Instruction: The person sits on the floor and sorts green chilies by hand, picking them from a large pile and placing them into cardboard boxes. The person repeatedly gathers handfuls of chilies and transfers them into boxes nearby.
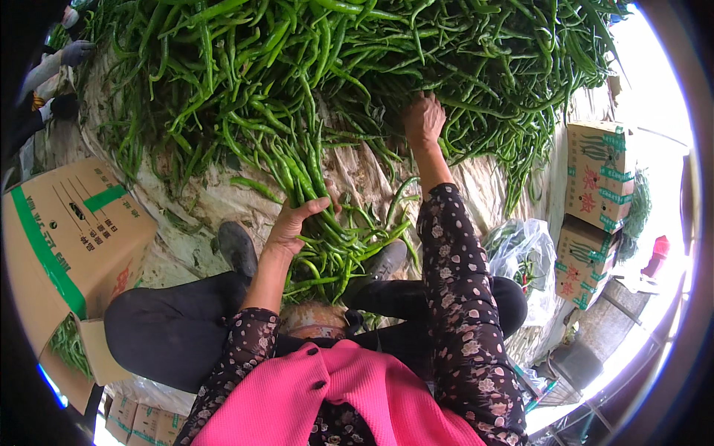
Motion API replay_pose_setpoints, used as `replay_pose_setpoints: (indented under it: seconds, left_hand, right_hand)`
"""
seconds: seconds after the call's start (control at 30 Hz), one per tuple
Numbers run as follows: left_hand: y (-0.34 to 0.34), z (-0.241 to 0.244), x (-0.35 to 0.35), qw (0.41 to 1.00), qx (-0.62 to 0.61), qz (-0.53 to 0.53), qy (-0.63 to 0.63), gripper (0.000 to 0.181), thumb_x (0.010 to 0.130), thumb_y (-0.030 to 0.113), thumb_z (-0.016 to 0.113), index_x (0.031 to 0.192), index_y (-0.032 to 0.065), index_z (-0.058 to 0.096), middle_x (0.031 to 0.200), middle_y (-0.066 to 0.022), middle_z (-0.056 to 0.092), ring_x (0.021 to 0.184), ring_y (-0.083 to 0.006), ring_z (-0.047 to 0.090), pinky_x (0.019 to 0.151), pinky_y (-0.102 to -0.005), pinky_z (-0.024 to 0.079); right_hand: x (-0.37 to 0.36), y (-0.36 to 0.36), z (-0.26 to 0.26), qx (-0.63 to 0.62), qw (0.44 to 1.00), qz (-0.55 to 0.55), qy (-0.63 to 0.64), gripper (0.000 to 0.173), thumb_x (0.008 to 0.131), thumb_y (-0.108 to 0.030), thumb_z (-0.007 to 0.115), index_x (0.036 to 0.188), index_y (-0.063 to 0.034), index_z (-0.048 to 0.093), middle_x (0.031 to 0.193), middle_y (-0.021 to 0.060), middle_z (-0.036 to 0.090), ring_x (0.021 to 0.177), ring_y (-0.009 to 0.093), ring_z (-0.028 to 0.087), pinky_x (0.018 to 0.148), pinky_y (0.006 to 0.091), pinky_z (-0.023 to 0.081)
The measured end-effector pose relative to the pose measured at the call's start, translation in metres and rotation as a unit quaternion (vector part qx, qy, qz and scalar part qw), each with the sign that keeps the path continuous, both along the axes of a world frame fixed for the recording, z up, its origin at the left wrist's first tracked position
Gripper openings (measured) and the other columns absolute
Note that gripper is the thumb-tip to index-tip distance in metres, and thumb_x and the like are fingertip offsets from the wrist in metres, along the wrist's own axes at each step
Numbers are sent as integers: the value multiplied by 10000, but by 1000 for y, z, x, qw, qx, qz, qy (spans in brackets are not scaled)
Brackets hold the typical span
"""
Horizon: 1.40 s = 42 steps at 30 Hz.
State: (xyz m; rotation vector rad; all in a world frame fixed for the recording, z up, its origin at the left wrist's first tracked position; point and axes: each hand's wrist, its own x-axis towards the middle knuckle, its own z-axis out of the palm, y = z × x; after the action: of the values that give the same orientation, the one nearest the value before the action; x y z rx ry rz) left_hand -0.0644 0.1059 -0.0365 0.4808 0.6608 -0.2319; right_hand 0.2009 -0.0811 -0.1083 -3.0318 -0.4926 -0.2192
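A big heap of long green chili peppers [357,50] fills the upper part of the head view. My left hand [295,223] is closed around a bunch of green chili peppers [298,178], which point up toward the heap. More loose peppers [332,265] lie just below that hand, between my feet. Farther up and to the right, my right hand [425,120] reaches into the lower edge of the heap. Its fingertips are partly hidden among the peppers, so whether it grips any cannot be told.
An open cardboard box [83,223] with green tape stands at left, peppers inside. Two stacked cartons [597,173] and a clear plastic bag [524,251] are at right. A pale sheet [357,161] lies under the heap. A co-worker's gloved hand [77,53] shows at upper left.
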Motion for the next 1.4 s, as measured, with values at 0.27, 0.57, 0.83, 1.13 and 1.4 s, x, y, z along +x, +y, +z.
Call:
replay_pose_setpoints:
  seconds: [0.27, 0.57, 0.83, 1.13, 1.4]
  left_hand:
    - [5, -2, 3, 1000, -15, 22, -4, 420, 723, 131, 803, 1081, 61, 594, 896, -57, 657, 778, -193, 670, 659, -365, 592]
    - [0, -7, -13, 994, -62, 21, -87, 555, 823, 150, 705, 1324, 46, 489, 1191, -145, 622, 1084, -284, 627, 948, -413, 518]
    - [0, 35, -15, 937, -221, 4, -272, 962, 720, 209, 743, 1507, 76, 207, 1470, -225, 368, 1321, -370, 426, 1114, -544, 321]
    - [3, 10, -19, 927, -227, 25, -298, 768, 721, 298, 756, 1362, 70, 401, 1279, -185, 539, 1215, -404, 517, 1074, -597, 358]
    - [0, 6, -18, 934, -248, 21, -256, 715, 726, 235, 745, 1347, 95, 421, 1205, -167, 583, 1214, -397, 527, 1068, -610, 355]
  right_hand:
    - [-88, -5, 67, 348, 875, -115, 317, 301, 893, -340, 646, 825, -47, 651, 636, 51, 578, 538, 141, 496, 509, 314, 397]
    - [-212, 12, 155, 582, 699, -127, 396, 224, 924, -222, 625, 970, -3, 621, 784, 44, 633, 703, 109, 585, 650, 238, 455]
    - [-262, 2, 205, 331, 882, 72, 328, 235, 862, -151, 685, 1022, 9, 619, 843, 142, 597, 708, 262, 617, 630, 327, 475]
    - [-216, 2, 218, 343, 830, 47, 438, 400, 819, -347, 735, 1009, -3, 660, 930, 175, 622, 801, 332, 645, 715, 401, 518]
    - [-31, -21, 69, 11, 997, 77, 7, 249, 798, -57, 591, 1038, -69, 656, 1027, 132, 623, 1018, 306, 576, 795, 385, 519]
